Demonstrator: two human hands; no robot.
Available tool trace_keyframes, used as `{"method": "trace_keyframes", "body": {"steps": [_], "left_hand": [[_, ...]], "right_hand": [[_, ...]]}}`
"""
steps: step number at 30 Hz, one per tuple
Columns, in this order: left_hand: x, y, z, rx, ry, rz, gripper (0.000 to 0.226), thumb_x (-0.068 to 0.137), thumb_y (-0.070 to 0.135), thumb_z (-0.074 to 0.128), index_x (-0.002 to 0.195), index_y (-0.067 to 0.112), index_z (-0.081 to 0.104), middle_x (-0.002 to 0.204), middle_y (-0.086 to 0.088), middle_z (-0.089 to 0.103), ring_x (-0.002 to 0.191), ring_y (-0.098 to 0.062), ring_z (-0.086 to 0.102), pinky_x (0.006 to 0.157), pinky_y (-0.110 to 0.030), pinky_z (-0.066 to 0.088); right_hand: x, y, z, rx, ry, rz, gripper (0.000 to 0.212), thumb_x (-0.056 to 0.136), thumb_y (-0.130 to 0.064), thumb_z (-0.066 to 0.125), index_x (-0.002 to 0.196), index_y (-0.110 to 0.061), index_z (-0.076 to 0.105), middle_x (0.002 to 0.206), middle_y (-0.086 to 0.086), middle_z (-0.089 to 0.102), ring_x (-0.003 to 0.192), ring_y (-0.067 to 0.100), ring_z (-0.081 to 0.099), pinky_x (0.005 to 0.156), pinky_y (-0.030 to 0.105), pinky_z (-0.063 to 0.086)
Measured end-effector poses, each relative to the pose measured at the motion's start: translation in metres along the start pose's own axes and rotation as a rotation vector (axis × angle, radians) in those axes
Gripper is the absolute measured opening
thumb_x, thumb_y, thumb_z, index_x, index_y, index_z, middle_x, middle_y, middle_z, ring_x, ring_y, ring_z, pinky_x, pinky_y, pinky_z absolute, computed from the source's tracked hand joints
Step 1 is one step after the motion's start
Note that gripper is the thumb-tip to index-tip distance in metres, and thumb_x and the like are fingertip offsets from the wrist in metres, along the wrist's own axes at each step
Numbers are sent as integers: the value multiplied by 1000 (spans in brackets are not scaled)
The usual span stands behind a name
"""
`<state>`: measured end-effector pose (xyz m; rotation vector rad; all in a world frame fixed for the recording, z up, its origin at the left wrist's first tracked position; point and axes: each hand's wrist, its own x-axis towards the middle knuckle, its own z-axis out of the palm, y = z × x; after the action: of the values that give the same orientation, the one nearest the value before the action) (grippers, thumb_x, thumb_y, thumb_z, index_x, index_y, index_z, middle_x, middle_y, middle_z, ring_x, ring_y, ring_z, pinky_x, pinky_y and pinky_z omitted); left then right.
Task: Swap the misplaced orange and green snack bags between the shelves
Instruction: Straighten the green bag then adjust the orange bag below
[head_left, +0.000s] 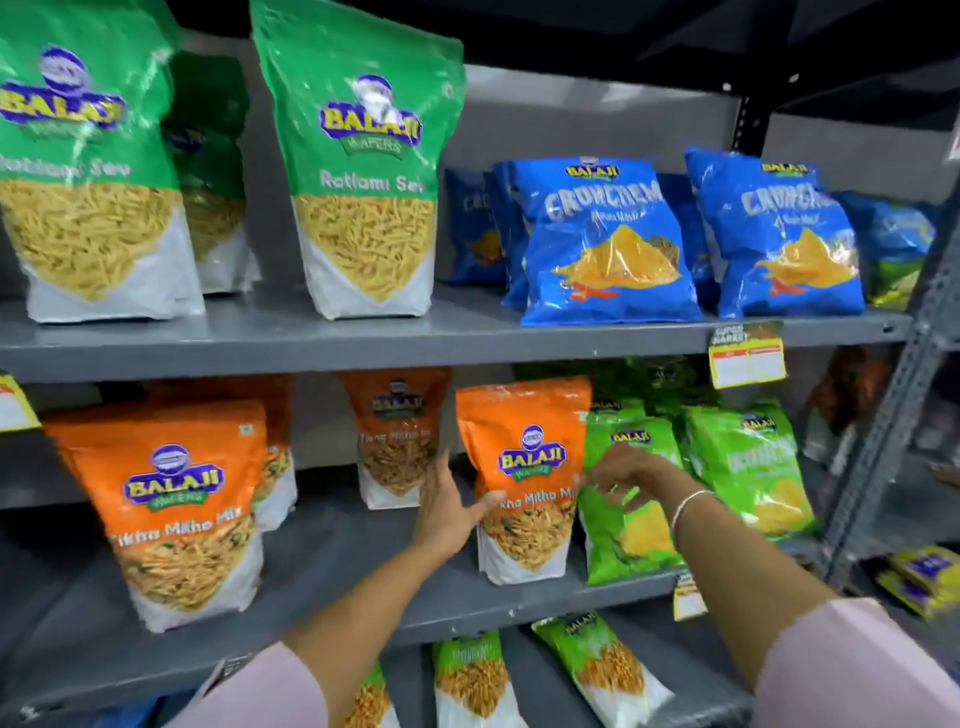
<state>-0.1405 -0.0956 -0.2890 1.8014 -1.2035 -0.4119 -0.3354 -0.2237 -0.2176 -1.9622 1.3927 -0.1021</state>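
Grey shelf (467, 340), both hands flanking orange Balaji bag (524, 467)

Both arms extend forward and upward from the lower edge of the view, forearms bare, with pale pink sleeves pushed back toward the elbows. The left hand (447, 512) is held flat and open, palm turned to the right, fingers together and pointing up, thumb spread out to the right. The right hand (626, 475) is raised at a similar height, palm down, wrist bent, fingers spread and curled loosely downward, with a thin bracelet (688, 504) around the wrist; motion blur obscures its fingertips.
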Motion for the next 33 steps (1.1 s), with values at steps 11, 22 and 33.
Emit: {"method": "trace_keyframes", "body": {"steps": [11, 22, 33], "left_hand": [[27, -25, 43, -266, -168, -279, 72, 74, 20, 77, 133, 3, 40, 140, -12, 49, 127, -27, 48, 96, -31, 41], [16, -31, 27, -338, -28, -262, 53, 70, 13, 79, 117, 2, 58, 123, -18, 64, 107, -28, 62, 88, -35, 50], [3, -81, -73, -219, 125, -309, 50, 68, 21, 81, 112, 4, 63, 119, -16, 68, 106, -29, 65, 90, -41, 55]], "right_hand": [[26, 28, 63, 579, -33, -221, 60, 76, 11, 64, 128, -6, 39, 117, 14, 57, 108, 25, 57, 75, 25, 47], [37, 7, 81, 561, 146, -195, 60, 68, 0, 76, 122, -2, 51, 123, 19, 62, 111, 35, 59, 81, 45, 54], [32, -84, 153, 600, 94, -301, 58, 68, -4, 77, 121, -3, 52, 125, 19, 62, 114, 34, 59, 95, 54, 49]]}}
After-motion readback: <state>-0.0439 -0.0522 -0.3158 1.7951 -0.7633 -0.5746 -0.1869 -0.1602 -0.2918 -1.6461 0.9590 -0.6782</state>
